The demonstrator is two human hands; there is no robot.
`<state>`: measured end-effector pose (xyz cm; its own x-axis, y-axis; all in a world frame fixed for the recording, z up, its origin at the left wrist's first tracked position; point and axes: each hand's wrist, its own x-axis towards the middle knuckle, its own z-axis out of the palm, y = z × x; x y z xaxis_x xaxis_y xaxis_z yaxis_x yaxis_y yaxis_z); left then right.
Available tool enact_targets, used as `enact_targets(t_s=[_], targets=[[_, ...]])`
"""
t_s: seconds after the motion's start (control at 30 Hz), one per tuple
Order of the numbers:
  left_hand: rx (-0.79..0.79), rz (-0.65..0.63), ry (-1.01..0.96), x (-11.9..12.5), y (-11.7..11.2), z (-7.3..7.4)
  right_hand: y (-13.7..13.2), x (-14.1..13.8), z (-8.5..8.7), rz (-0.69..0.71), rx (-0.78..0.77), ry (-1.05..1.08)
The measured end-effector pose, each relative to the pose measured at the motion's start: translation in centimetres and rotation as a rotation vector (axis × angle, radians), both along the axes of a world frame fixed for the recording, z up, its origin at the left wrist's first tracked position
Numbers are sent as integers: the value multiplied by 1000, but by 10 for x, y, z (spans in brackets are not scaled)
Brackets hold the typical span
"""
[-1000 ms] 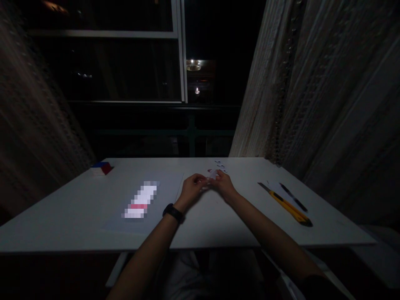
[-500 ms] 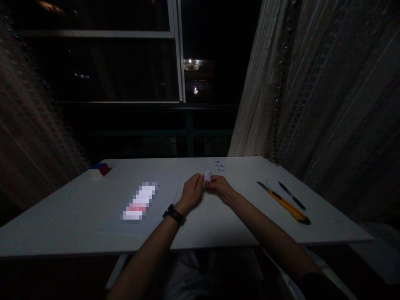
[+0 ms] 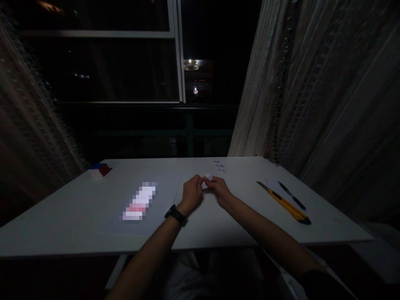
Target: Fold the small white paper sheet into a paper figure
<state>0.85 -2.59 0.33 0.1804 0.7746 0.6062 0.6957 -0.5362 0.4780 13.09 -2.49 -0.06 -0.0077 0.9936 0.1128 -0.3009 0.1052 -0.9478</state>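
A small white piece of folded paper [image 3: 207, 179] is pinched between my two hands, just above the middle of the white table. My left hand [image 3: 191, 191], with a black band on its wrist, grips the paper's left side. From the right, my right hand [image 3: 220, 189] holds it with thumb and fingers closed together. Part of the paper is hidden behind the fingers. Beyond the hands, three small dark-and-white pieces [image 3: 219, 166] lie in a row on the table.
A yellow utility knife [image 3: 287, 205] with its blade out lies on the right, beside a black pen [image 3: 292, 196]. At left, a blurred-out bright phone-like rectangle [image 3: 140, 202] rests on a white sheet [image 3: 170, 187]. A colored cube [image 3: 99, 170] sits at the far left of the table [image 3: 62, 216].
The paper between my fingers has turned from upright to a flatter, more angular shape. My hands have shifted slightly closer together; everything else on the table stays put.
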Motion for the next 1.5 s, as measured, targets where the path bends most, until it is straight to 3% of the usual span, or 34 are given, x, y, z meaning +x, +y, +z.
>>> enact_targets(t_s=[0.17, 0.37, 0.7, 1.0, 1.23, 1.5], targets=[[-22, -10, 22, -1, 3, -1, 1, 3, 3, 65, 39, -40], [-39, -35, 90, 0, 6, -5, 2, 7, 2, 6, 78, -25], [-29, -72, 111, -2, 6, -5, 4, 16, 4, 121, 106, -108], [-5, -122, 90, 0, 2, -4, 4, 16, 1, 77, 195, -182], [-37, -59, 95, -1, 3, -1, 5, 17, 3, 104, 197, -224], [-32, -52, 73, -1, 4, -2, 7, 21, 5, 231, 195, -215]])
